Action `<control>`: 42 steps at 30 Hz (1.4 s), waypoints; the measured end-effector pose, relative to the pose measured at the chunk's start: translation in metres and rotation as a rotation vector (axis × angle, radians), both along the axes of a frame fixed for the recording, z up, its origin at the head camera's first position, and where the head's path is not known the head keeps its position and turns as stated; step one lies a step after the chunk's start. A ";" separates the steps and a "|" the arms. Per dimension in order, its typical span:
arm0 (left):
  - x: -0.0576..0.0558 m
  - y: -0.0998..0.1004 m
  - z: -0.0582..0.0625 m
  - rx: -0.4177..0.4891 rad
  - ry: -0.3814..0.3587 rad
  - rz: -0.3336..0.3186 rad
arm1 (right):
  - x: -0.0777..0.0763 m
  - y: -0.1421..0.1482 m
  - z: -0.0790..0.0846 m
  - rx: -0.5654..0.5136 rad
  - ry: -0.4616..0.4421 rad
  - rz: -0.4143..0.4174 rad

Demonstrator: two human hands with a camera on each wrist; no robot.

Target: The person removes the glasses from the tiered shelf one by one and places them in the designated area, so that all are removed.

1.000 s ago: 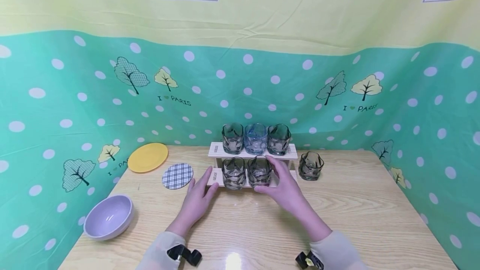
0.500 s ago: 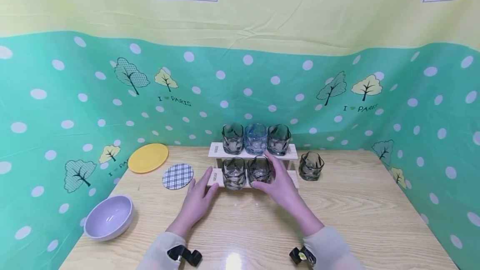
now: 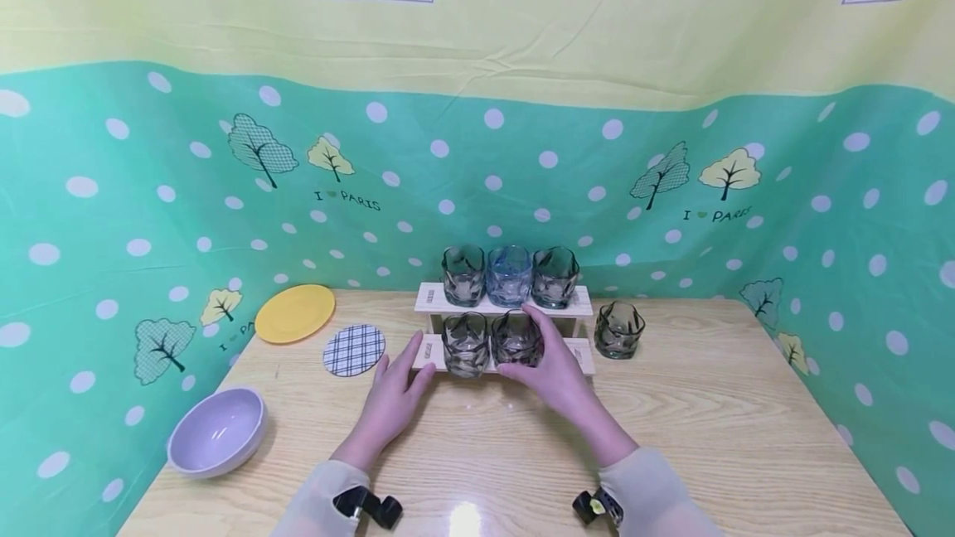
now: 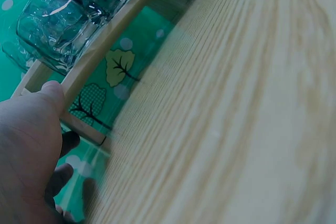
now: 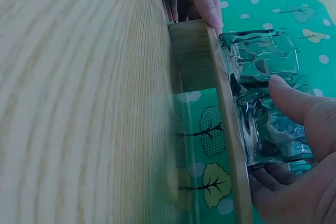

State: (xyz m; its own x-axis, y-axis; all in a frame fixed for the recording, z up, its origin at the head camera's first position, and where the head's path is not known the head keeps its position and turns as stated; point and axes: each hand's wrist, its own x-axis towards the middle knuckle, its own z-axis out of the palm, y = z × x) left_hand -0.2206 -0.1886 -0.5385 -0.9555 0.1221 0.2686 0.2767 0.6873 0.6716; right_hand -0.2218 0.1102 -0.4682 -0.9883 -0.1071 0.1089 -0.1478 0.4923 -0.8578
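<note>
My right hand (image 3: 555, 371) holds a smoky grey glass tumbler (image 3: 515, 342), the right one of two on the lower shelf of a small pale wooden two-tier rack (image 3: 503, 307). The thumb is at the tumbler's front, with the other fingers around its right side, partly hidden. Just left of it stands another grey tumbler (image 3: 466, 346), close beside the held one. My left hand (image 3: 391, 400) touches the rack's left end, its thumb (image 4: 52, 92) against the front corner of the lower shelf in the left wrist view. That hand's fingers look straight and relaxed.
Along the upper shelf are a grey tumbler (image 3: 463, 276), a blue tumbler (image 3: 510, 276) and another grey tumbler (image 3: 555, 278). A lone grey tumbler (image 3: 618, 331) stands right of the rack. Leftward lie a checked coaster (image 3: 354, 350), yellow plate (image 3: 295, 314) and purple bowl (image 3: 218, 432).
My right hand and forearm have shifted slightly left around the tumbler, uncovering more of the lower shelf's right end. My left hand has stayed where it was.
</note>
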 end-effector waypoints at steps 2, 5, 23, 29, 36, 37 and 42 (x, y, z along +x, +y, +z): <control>0.000 0.000 0.000 0.001 -0.002 0.000 | 0.000 0.000 0.000 0.001 0.001 0.001; 0.000 0.000 0.001 -0.001 -0.007 0.001 | 0.000 0.000 0.000 -0.003 -0.002 0.000; 0.000 0.000 0.001 -0.014 -0.002 0.001 | 0.002 0.000 0.003 0.007 -0.019 -0.060; 0.000 0.000 0.001 -0.010 0.006 0.005 | 0.006 0.000 0.009 0.000 -0.005 -0.067; 0.001 0.000 -0.001 -0.005 0.021 0.006 | 0.009 -0.001 0.017 -0.015 0.012 -0.055; 0.001 0.000 -0.001 -0.005 0.018 0.007 | 0.009 0.000 0.018 -0.017 0.014 -0.055; 0.000 0.001 0.000 -0.010 -0.003 0.004 | 0.012 0.003 0.024 -0.041 0.006 -0.064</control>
